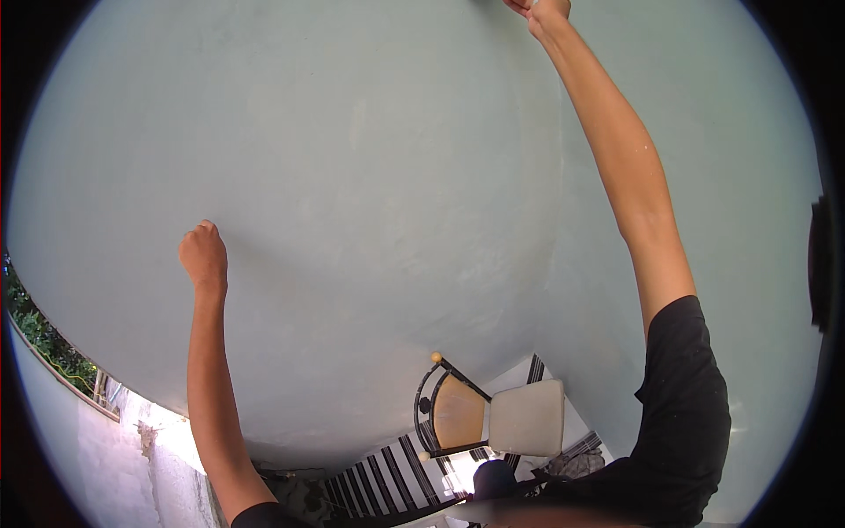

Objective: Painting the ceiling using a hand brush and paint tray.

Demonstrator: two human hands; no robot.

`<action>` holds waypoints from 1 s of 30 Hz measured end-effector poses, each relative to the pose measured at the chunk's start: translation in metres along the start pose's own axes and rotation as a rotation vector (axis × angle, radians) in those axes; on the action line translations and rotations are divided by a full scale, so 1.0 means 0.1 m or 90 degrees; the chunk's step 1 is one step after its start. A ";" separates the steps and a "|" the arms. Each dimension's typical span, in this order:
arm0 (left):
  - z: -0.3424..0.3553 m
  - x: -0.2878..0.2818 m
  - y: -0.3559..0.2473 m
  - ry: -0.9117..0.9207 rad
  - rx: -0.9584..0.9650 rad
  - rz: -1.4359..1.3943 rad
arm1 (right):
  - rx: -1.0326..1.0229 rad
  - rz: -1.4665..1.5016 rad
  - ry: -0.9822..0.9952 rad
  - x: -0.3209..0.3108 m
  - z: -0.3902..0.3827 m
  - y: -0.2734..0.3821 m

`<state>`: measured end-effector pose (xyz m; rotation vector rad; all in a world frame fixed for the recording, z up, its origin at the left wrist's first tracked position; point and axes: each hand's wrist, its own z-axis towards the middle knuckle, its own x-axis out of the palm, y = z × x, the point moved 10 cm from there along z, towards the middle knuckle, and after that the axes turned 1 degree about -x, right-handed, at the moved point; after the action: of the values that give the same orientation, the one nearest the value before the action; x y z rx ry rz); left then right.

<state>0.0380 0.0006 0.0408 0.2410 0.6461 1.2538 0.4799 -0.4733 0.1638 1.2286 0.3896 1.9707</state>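
My left hand is closed in a fist, with its knuckles up against or very close to the pale blue-green wall. Nothing sticks out of that fist. High up at the top edge, my right hand is partly cut off by the picture's rim. Its fingers are bent together, and a small whitish bit shows at them, too little to name. Left of it, a dark patch touches the top edge; whether it is a thing or a shadow I cannot tell.
Below stands a chair with a cream seat and a yellowish backrest in a dark frame, on a black-and-white striped floor. An opening at the far left shows green plants. A dark object hangs at the right rim.
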 end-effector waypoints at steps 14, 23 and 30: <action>0.01 -0.05 -0.01 -0.018 0.001 -0.025 | -0.054 -0.031 -0.077 -0.20 -0.22 0.13; 0.01 -0.04 -0.04 0.027 -0.015 -0.046 | -0.099 0.089 -0.059 -0.46 0.03 0.30; -0.01 -0.05 0.00 -0.003 -0.010 -0.028 | -0.059 0.087 -0.158 -0.61 0.23 0.06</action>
<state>0.0362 -0.0046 0.0417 0.2157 0.6343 1.2161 0.5119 -0.5261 0.1405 1.4518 0.0907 1.8959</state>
